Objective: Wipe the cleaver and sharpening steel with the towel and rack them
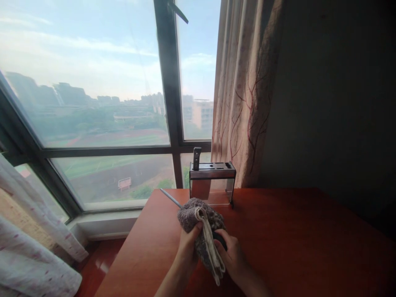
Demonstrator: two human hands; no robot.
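A grey-brown towel (pixel 189 213) with a pale folded edge is bunched in my left hand (pixel 189 243), whose fingers are closed round it with the thumb on top. Out of the towel's far left side sticks a thin grey metal rod, which looks like a honing steel (pixel 170 197); its middle is hidden by the cloth. My right hand (pixel 230 251) is closed round a black handle (pixel 220 240) on the towel's right, seemingly the handle of that same rod. Just beyond stands a clear-sided knife block (pixel 213 174) with one knife (pixel 196 158) upright in its left slot.
A reddish-brown wooden table (pixel 291 239) spreads below my hands, its left edge sloping down towards me. Behind it are a dark-framed window (pixel 171 103) and a patterned curtain (pixel 241 95). Another light curtain (pixel 34 255) hangs at the lower left.
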